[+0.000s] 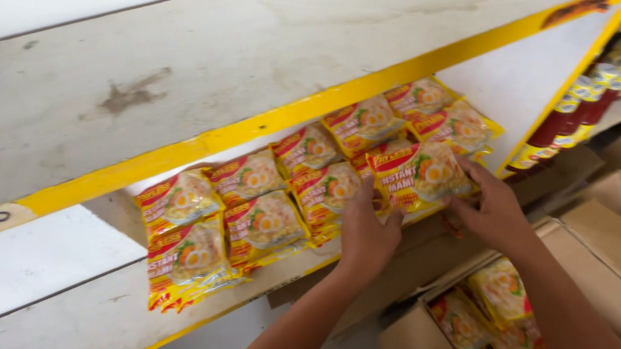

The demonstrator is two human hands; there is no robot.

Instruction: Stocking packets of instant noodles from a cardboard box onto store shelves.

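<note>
Both hands, left hand [366,235] and right hand [491,211], grip noodle packet [419,176] mid-frame; shelf [68,334] half-filled; box [606,295] lower right holds more.

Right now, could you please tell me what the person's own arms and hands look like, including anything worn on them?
Both forearms are bare, with no sleeves in view. The left hand and right hand wear no gloves; no ring, watch or bracelet shows on either.

Yellow-red noodle packets [266,204] rowed on lower shelf; more in cardboard box [619,270]; red sauce bottles [589,102] right.
</note>
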